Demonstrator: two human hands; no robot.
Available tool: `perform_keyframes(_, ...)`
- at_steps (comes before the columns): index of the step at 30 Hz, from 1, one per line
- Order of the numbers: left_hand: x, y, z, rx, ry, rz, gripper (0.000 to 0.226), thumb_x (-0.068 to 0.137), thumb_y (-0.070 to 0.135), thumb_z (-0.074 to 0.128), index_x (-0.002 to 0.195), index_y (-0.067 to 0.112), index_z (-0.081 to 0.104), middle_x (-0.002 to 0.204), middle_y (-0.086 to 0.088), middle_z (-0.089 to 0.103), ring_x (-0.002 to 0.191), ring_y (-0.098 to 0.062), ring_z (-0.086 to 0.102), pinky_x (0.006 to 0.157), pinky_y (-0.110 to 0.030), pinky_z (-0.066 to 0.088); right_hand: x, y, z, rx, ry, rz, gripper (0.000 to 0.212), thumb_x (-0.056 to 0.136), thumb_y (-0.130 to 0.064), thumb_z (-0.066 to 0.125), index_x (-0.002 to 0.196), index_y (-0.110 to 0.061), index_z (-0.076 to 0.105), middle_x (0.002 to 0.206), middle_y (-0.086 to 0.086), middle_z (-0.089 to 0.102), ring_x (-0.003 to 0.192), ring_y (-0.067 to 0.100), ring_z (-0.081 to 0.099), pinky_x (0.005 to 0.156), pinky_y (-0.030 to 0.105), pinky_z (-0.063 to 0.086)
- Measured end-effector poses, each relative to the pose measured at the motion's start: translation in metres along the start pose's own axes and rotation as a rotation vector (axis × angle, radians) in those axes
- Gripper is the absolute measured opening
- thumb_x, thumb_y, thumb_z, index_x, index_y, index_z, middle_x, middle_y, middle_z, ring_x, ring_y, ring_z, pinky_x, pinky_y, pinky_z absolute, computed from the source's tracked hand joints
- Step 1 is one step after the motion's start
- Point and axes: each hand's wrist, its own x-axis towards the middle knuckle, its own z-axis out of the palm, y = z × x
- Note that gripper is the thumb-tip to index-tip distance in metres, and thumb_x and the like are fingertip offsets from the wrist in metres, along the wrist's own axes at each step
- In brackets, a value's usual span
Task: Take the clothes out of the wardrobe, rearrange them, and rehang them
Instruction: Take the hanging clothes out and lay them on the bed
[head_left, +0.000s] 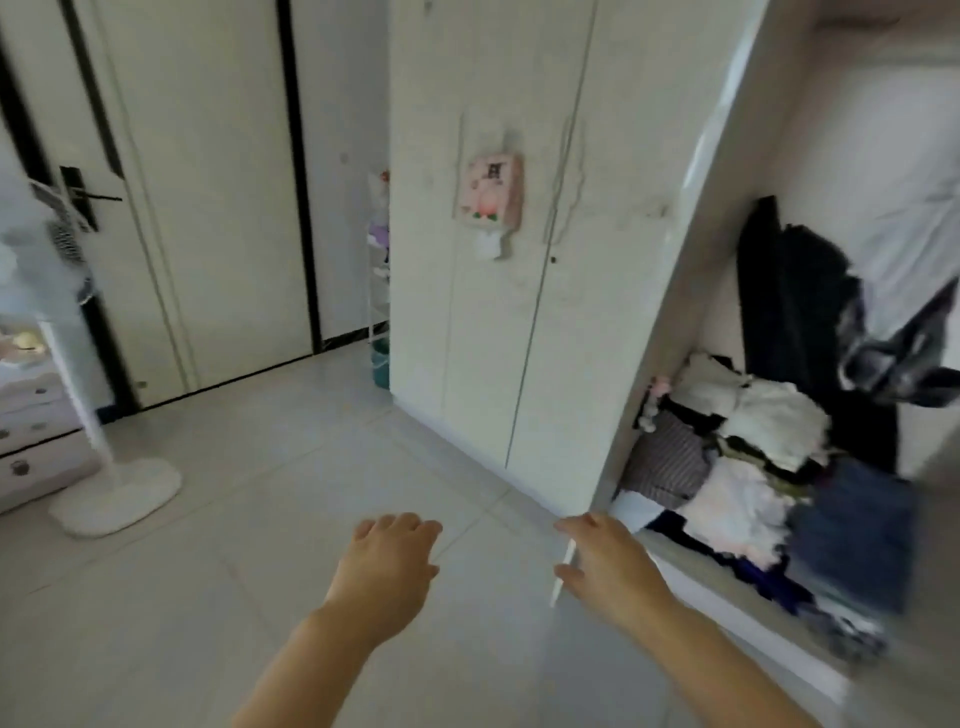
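Observation:
The white wardrobe (670, 322) stands open on the right. Dark garments (789, 306) and a pale one (904, 197) hang inside it. Below them a heap of folded and crumpled clothes (748, 467) in white, striped, pink and blue fills the bottom shelf. My left hand (387, 564) is stretched out over the floor, palm down, fingers apart and holding nothing. My right hand (605, 564) reaches toward the wardrobe's lower front edge with its fingers spread. A thin white strip shows beside its thumb; the blur hides what it is.
The wardrobe's closed doors (493, 312) carry a pink tissue box (491, 200). A white standing fan (111, 493) and a drawer unit (31, 441) are at the left. A room door (208, 208) is behind. Pale tiled floor (249, 519) lies underfoot.

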Motion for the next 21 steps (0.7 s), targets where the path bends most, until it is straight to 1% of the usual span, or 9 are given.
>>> perform_keyframes(3,0.071,0.094,0.011,0.019,0.017,0.165,0.045,0.096,0.034,0.042,0.140,0.026,0.032,0.138,0.005,0.043,0.130,-0.017,0.036,0.110,-0.031,0.020,-0.003,0.093,-0.032,-0.014,0.066,0.134,0.041,0.091,-0.029,0.051,0.131,-0.021,0.046,0.120,0.002,0.045,0.110,0.018,0.045,0.089,0.027,0.041)
perform_keyframes(5,0.109,0.149,0.019,0.033,0.010,0.270,0.044,0.095,0.033,0.045,0.138,0.025,0.037,0.134,0.004,0.047,0.126,-0.018,0.042,0.107,-0.032,0.025,-0.006,0.147,-0.053,-0.045,0.101,0.208,0.039,0.092,-0.029,0.049,0.130,-0.020,0.046,0.124,0.002,0.045,0.113,0.018,0.044,0.092,0.027,0.039)
perform_keyframes(6,0.126,0.175,0.022,0.021,0.021,0.325,0.042,0.091,0.033,0.052,0.132,0.025,0.045,0.126,0.003,0.054,0.120,-0.019,0.049,0.103,-0.034,0.032,-0.007,0.171,-0.063,-0.052,0.116,0.240,0.041,0.093,-0.030,0.048,0.133,-0.021,0.043,0.128,0.001,0.043,0.116,0.017,0.042,0.093,0.026,0.038)
perform_keyframes(8,0.156,0.220,0.023,-0.016,0.060,0.403,0.035,0.075,0.033,0.072,0.108,0.026,0.062,0.099,0.006,0.065,0.094,-0.015,0.064,0.083,-0.033,0.048,-0.008,0.214,-0.083,-0.048,0.140,0.301,0.045,0.093,-0.029,0.048,0.137,-0.023,0.039,0.132,0.000,0.041,0.120,0.017,0.040,0.096,0.026,0.037)
perform_keyframes(9,0.169,0.242,0.023,-0.014,0.062,0.426,0.035,0.073,0.033,0.072,0.106,0.026,0.063,0.096,0.007,0.065,0.090,-0.013,0.064,0.081,-0.030,0.048,-0.008,0.234,-0.093,-0.042,0.154,0.328,0.045,0.093,-0.029,0.048,0.137,-0.023,0.039,0.132,0.000,0.041,0.120,0.017,0.041,0.096,0.027,0.038)
perform_keyframes(11,0.192,0.281,0.026,-0.039,0.010,0.490,0.040,0.088,0.032,0.055,0.127,0.024,0.050,0.119,0.005,0.057,0.110,-0.014,0.053,0.094,-0.027,0.036,-0.005,0.267,-0.110,-0.041,0.184,0.371,0.044,0.092,-0.028,0.049,0.136,-0.024,0.040,0.130,0.000,0.043,0.119,0.017,0.042,0.094,0.027,0.040)
perform_keyframes(13,0.220,0.312,0.033,-0.058,0.031,0.560,0.043,0.094,0.031,0.045,0.135,0.024,0.041,0.131,0.005,0.049,0.120,-0.015,0.045,0.099,-0.025,0.029,0.001,0.298,-0.126,-0.053,0.218,0.396,0.046,0.093,-0.030,0.050,0.137,-0.025,0.039,0.131,0.000,0.043,0.120,0.017,0.042,0.094,0.026,0.040)
perform_keyframes(16,0.263,0.354,0.037,-0.068,0.039,0.603,0.044,0.094,0.034,0.045,0.136,0.027,0.037,0.130,0.006,0.048,0.120,-0.014,0.044,0.100,-0.027,0.030,0.016,0.341,-0.148,-0.052,0.265,0.436,0.046,0.092,-0.031,0.052,0.136,-0.023,0.040,0.128,0.000,0.045,0.117,0.018,0.044,0.094,0.028,0.041)
perform_keyframes(21,0.346,0.417,0.036,-0.098,0.054,0.694,0.042,0.093,0.034,0.046,0.134,0.026,0.041,0.130,0.004,0.050,0.118,-0.016,0.047,0.099,-0.027,0.034,0.058,0.411,-0.184,-0.090,0.336,0.445,0.047,0.092,-0.033,0.053,0.137,-0.025,0.041,0.130,-0.001,0.044,0.120,0.017,0.043,0.096,0.026,0.040)
